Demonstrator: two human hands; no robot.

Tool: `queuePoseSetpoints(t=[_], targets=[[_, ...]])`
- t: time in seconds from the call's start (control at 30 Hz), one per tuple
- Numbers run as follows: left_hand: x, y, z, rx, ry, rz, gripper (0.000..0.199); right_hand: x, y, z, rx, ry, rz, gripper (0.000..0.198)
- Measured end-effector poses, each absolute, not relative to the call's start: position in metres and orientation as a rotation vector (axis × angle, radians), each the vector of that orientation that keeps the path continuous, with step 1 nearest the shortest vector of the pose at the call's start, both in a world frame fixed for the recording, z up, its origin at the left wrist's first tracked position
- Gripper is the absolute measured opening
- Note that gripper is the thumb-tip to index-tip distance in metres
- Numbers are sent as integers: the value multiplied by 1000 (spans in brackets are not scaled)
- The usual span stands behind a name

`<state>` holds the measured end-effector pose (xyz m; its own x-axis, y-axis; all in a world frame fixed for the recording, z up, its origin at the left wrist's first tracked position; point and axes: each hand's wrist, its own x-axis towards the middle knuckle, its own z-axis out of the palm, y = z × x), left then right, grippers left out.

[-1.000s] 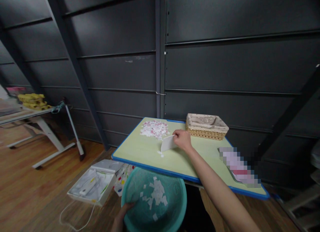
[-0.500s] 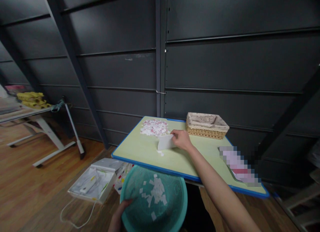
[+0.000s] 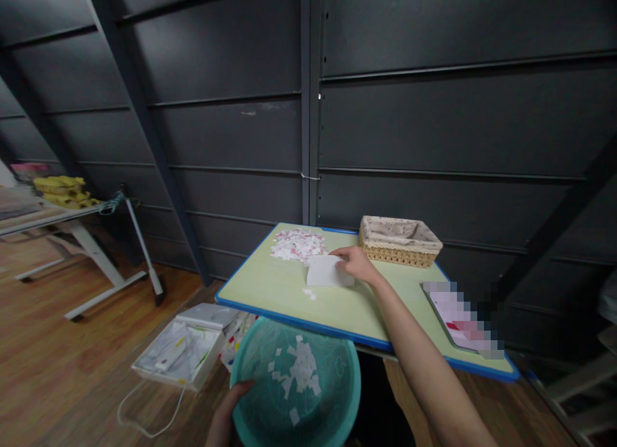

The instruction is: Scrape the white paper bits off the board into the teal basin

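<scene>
My right hand (image 3: 357,264) pinches a white card (image 3: 328,271) over the pale green tabletop (image 3: 260,280). Just behind the card lies a heap of small white and pink paper pieces (image 3: 297,244). A few loose paper scraps (image 3: 309,294) rest in front of the card. At the table's front edge, my left hand (image 3: 234,402) grips the rim of a teal plastic colander (image 3: 354,383), thumb inside it. White paper squares (image 3: 303,366) lie scattered within the colander. The left fingers beneath the rim are hidden.
A lined wicker basket (image 3: 400,242) stands at the table's back right. A flat tablet-like item (image 3: 456,321), partly pixelated, lies on the right side. On the floor at left is an open white box (image 3: 168,357) with a cord. Dark metal panels (image 3: 231,132) rise behind the table.
The card has turned to face me more broadly and shifted slightly right, along with my right hand. My left hand and the colander have barely moved.
</scene>
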<state>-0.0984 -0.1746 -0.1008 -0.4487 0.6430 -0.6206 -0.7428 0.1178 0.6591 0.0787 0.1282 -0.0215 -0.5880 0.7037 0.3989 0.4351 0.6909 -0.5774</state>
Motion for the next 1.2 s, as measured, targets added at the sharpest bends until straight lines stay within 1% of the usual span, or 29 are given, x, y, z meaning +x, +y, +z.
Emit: queuePoseSetpoints(t=[0.17, 0.27, 0.4, 0.5, 0.63, 0.7, 0.77, 0.87, 0.93, 1.0, 1.1, 1.2], targets=[[-95, -173, -95, -96, 1283, 1582, 69, 81, 127, -17, -863, -2277, 722, 34], [-94, -173, -93, -108, 1255, 1587, 72, 79, 126, -17, -863, -2289, 768, 32], [-93, -172, -92, -124, 1200, 1597, 67, 76, 124, -20, -805, -2343, 880, 31], [-94, -172, -93, -109, 1207, 1589, 65, 70, 120, -24, -726, -2359, 1060, 35], [-97, -173, -92, -78, 1231, 1587, 68, 59, 110, -34, -638, -2343, 1422, 45], [-99, -174, -92, -78, 1246, 1588, 65, 54, 106, -38, -603, -2332, 1559, 50], [-100, -175, -93, -83, 1265, 1591, 59, 52, 104, -39, -577, -2286, 1623, 52], [-101, -175, -98, -90, 1303, 1602, 52, 52, 108, -37, -631, -2047, 1539, 56], [-102, -174, -102, -86, 1320, 1615, 51, 56, 117, -35, -729, -1835, 1375, 60], [-103, -173, -106, -76, 1307, 1616, 52, 62, 128, -34, -828, -1672, 1175, 60], [-105, -171, -110, -101, 1282, 1588, 53, 71, 141, -34, -927, -1554, 860, 53], [-105, -171, -109, -124, 1325, 1599, 54, 75, 143, -35, -1015, -1601, 526, 42]])
